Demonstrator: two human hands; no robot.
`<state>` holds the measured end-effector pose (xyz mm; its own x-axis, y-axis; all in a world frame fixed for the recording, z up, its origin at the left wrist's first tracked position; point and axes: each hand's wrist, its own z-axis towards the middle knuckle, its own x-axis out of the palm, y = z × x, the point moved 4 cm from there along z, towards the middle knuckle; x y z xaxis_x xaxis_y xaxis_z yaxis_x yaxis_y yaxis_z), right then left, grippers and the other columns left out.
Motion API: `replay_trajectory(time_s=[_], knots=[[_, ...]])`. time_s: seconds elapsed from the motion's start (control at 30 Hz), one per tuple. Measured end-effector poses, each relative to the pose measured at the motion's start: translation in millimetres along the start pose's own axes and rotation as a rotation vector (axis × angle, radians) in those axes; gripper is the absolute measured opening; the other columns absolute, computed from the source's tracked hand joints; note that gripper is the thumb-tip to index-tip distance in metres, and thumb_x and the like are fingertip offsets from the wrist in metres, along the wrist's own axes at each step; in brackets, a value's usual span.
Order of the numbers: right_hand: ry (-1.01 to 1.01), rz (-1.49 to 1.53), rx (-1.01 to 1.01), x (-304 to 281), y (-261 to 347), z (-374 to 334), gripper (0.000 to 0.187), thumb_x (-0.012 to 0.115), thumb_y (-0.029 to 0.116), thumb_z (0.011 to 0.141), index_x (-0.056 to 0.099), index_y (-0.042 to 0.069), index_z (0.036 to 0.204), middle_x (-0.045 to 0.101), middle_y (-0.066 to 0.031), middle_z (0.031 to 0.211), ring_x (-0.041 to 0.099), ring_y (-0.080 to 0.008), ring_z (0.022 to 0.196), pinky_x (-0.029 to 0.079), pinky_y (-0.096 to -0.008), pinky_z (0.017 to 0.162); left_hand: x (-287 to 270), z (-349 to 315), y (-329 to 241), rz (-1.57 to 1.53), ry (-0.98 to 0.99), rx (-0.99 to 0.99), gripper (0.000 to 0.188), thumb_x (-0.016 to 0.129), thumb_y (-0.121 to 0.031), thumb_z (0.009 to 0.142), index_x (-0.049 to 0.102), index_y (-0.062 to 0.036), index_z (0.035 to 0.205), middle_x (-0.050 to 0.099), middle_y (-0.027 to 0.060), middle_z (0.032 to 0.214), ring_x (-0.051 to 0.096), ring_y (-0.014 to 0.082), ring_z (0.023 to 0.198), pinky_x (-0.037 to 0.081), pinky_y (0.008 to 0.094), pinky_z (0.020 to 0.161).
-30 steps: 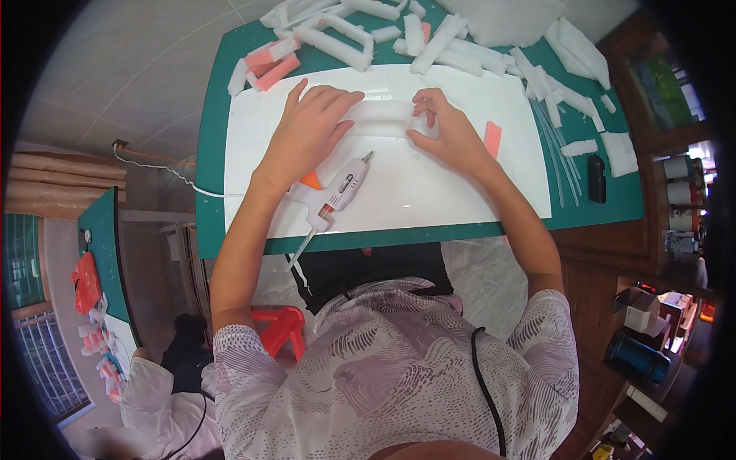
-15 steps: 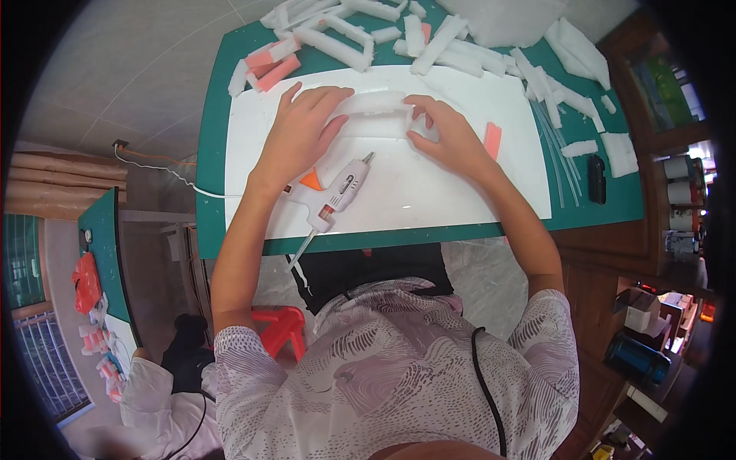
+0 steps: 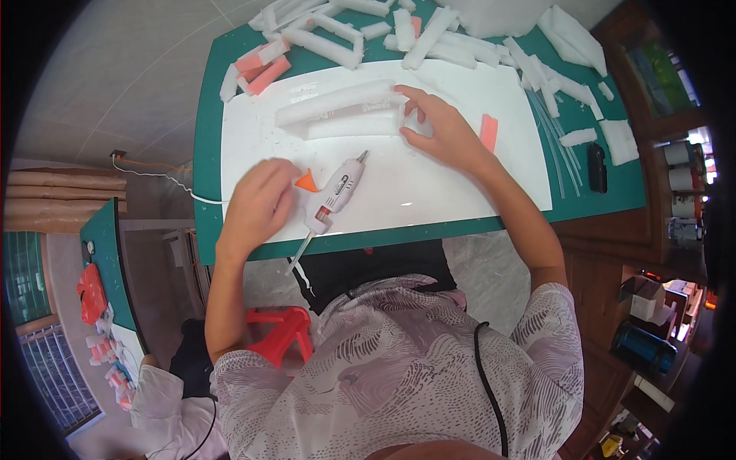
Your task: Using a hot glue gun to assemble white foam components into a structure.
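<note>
On the white board lies a long white foam piece (image 3: 337, 104), built of strips into an open trough or frame shape. My right hand (image 3: 441, 126) grips its right end between thumb and fingers. My left hand (image 3: 259, 201) is lower left, its fingers curled over the handle end of a white hot glue gun (image 3: 341, 185) with an orange trigger. The hand hides that end, so the full grip cannot be made out. The gun lies flat, nozzle toward the foam piece, a clear glue stick sticking out at its rear over the table's near edge.
White and pink foam strips (image 3: 330, 47) are heaped along the far edge. A pink strip (image 3: 489, 133) lies right of my right hand. Glue sticks (image 3: 558, 146) and a black object (image 3: 596, 168) are farther right. The gun's white cord (image 3: 201, 198) runs left. Another person sits lower left.
My left hand has let go of the foam piece's left end and come down to the glue gun's handle. My right hand stays at the right end; the foam's left end now shows.
</note>
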<state>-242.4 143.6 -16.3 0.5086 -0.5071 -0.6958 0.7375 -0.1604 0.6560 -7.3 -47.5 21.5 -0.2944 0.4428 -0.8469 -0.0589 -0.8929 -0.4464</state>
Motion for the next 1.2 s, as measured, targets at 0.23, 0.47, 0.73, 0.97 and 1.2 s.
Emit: replay_trajectory(time_s=[0.23, 0.47, 0.73, 0.97, 1.2], knots=[[-0.007, -0.008, -0.006, -1.1, -1.1, 0.1, 0.069, 0.071, 0.012, 0.082, 0.045, 0.017, 0.145, 0.061, -0.0045, 0.098, 0.052, -0.019, 0.083, 0.047, -0.0309, 0.081, 0.9, -16.0, -5.4, 0.139, 0.262, -0.001, 0.058, 0.055, 0.01, 0.068, 0.054, -0.0013, 0.124, 0.053, 0.0154, 0.133, 0.05, 0.0326, 0.123, 0.041, 0.0408, 0.104], [0.006, -0.031, -0.004, -0.7, -2.1, -0.1, 0.067, 0.068, 0.015, 0.085, 0.043, 0.022, 0.147, 0.064, -0.0065, 0.1, 0.057, -0.0228, 0.087, 0.051, -0.0337, 0.082, 10.0, -6.5, -9.6, 0.211, 0.309, -0.021, 0.06, 0.057, 0.008, 0.069, 0.055, -0.0041, 0.127, 0.055, 0.013, 0.126, 0.053, 0.0305, 0.113, 0.042, 0.0389, 0.098], [-0.008, -0.02, -0.03, 0.5, -2.5, -0.3, 0.072, 0.07, 0.012, 0.081, 0.042, 0.015, 0.147, 0.061, -0.0041, 0.097, 0.053, -0.019, 0.083, 0.047, -0.0305, 0.078, 18.9, -3.5, -7.0, 0.367, 0.194, 0.198, 0.059, 0.063, 0.003, 0.064, 0.059, -0.0069, 0.122, 0.053, 0.0083, 0.09, 0.053, 0.0272, 0.085, 0.044, 0.0387, 0.078], [0.0, 0.009, -0.027, -1.4, -1.8, 0.4, 0.072, 0.07, 0.013, 0.082, 0.041, 0.015, 0.148, 0.061, -0.0035, 0.098, 0.053, -0.0184, 0.083, 0.048, -0.0305, 0.077, 18.4, 0.4, -4.5, 0.178, 0.079, 0.141, 0.045, 0.069, -0.007, 0.07, 0.062, -0.0056, 0.115, 0.056, 0.0111, 0.084, 0.057, 0.0292, 0.076, 0.048, 0.0396, 0.068], [0.007, 0.008, -0.018, -1.8, -1.4, 0.3, 0.074, 0.07, 0.012, 0.082, 0.04, 0.015, 0.149, 0.062, -0.0049, 0.099, 0.054, -0.0195, 0.085, 0.048, -0.0313, 0.079, 21.9, 37.0, -12.9, -0.189, 0.027, -0.105, 0.031, 0.071, -0.011, 0.082, 0.064, 0.0001, 0.11, 0.068, 0.02, 0.104, 0.068, 0.0364, 0.09, 0.053, 0.0355, 0.077]])
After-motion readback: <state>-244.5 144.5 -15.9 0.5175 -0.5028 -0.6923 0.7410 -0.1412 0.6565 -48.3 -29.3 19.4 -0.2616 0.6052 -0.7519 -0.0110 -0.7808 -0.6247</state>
